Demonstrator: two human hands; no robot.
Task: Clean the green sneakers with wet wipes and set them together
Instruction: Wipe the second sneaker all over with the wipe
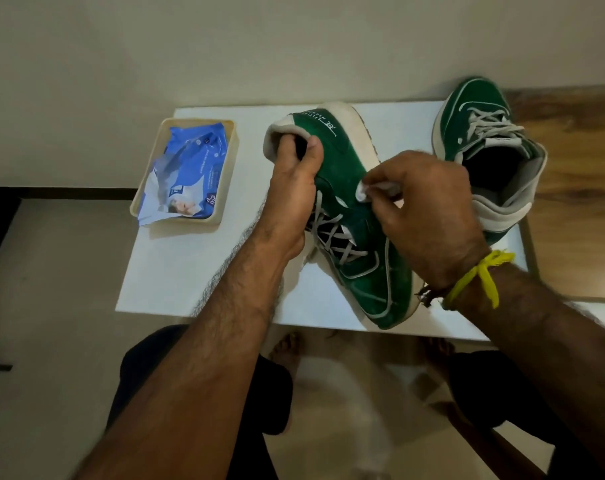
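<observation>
Mid-clean, first shoe in hand. Near green sneaker [349, 202] tipped on its side across the middle of the white table [176, 271], heel away, toe toward the near edge. Left hand [290, 188] curled into the collar, fingers inside, thumb outside, holding the shoe steady. Right hand [429, 209] pinching a crumpled white wet wipe [367, 190] against the green suede flank beside the laces; yellow thread band [474, 282] at that wrist. Second green sneaker [484, 147] upright at the far right corner of the table, just beside the first, unheld.

Blue wet wipes pack [186, 168] lying opened in a cream plastic tray [230, 157] at the left of the table.

Judged progress: early to middle. Pale scuffing visible near the toe of the held shoe, so wiping there probably unfinished. Whether the second shoe is already cleaned: cannot tell. Left to do: finish this one, likely the other, then set the pair side by side.
</observation>
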